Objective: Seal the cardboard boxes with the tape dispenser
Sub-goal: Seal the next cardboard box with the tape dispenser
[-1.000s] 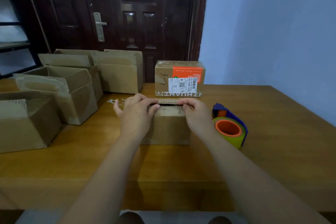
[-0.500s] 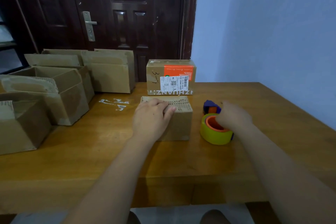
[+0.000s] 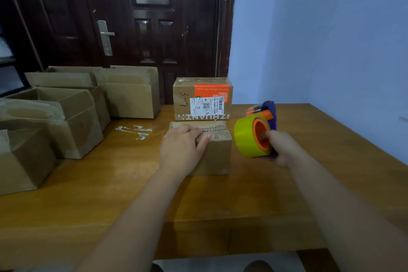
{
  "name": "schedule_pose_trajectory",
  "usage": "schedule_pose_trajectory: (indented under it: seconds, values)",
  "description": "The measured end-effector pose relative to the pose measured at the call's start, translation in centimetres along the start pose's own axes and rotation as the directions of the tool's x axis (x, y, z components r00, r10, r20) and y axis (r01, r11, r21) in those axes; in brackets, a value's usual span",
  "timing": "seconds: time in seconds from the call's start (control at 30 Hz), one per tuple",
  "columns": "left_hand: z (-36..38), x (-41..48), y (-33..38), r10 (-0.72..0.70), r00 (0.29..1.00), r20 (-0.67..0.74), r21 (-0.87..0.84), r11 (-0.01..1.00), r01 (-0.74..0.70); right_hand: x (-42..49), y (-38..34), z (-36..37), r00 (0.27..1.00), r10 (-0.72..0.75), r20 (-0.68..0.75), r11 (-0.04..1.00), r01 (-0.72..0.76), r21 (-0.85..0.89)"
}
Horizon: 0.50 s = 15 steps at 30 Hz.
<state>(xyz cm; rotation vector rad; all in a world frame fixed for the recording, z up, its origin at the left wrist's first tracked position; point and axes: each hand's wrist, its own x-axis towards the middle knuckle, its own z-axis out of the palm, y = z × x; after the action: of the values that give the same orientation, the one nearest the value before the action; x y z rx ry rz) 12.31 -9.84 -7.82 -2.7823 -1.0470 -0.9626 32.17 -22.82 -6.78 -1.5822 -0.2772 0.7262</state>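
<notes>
The small cardboard box (image 3: 215,152) sits directly under the left hand (image 3: 181,150), whose fingers (image 3: 198,137) lie straight and flat across the folded top flaps and press them down. No tape shows on the seam yet, so sealing this box has not begun. Just to the right of those fingers, the tape dispenser (image 3: 254,137) with its yellow roll is gripped by the right hand (image 3: 284,148). The fingers (image 3: 269,135) curl into the orange core, beside the box and apart from it. The dispenser looks blurred and its cutting end points away from the person.

The main risk, as I judge it, lies with the pressing fingers. They cover the left part of the seam, so a strip run along it could catch them or stop short. If they lift early, the flaps may spring open and the tape will bridge a gap. The light box could also slide on the wooden surface (image 3: 309,183) under the pull of the tape.

Beyond the left fingers stands a labelled box (image 3: 202,99), close behind the small one. Further left, white scraps (image 3: 134,131) lie on the wood and several open boxes (image 3: 72,121) wait.
</notes>
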Motion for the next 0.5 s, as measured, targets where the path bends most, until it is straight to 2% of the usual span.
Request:
schedule_pose_trajectory:
  seconds: [0.17,0.33,0.43,0.5]
  values:
    - [-0.2,0.0,-0.4,0.012,1.0,0.01,-0.049,0.999,-0.011,-2.0,-2.3,1.5,0.993,-0.02,0.119,0.991,0.003,0.136]
    - [-0.3,-0.2,-0.5,0.039,0.999,-0.012,-0.091,0.995,-0.04,-3.2,-4.7,2.4,0.95,-0.1,0.297,0.992,0.072,0.104]
    - [-0.1,-0.3,-0.8,0.048,0.999,-0.021,-0.104,0.993,-0.05,-3.3,-5.2,3.2,0.898,-0.195,0.394,0.98,0.169,0.1]
    - [0.0,-0.2,-0.8,0.045,0.999,-0.018,-0.087,0.995,-0.047,-3.4,-5.4,3.8,0.863,-0.322,0.389,0.946,0.277,0.169]
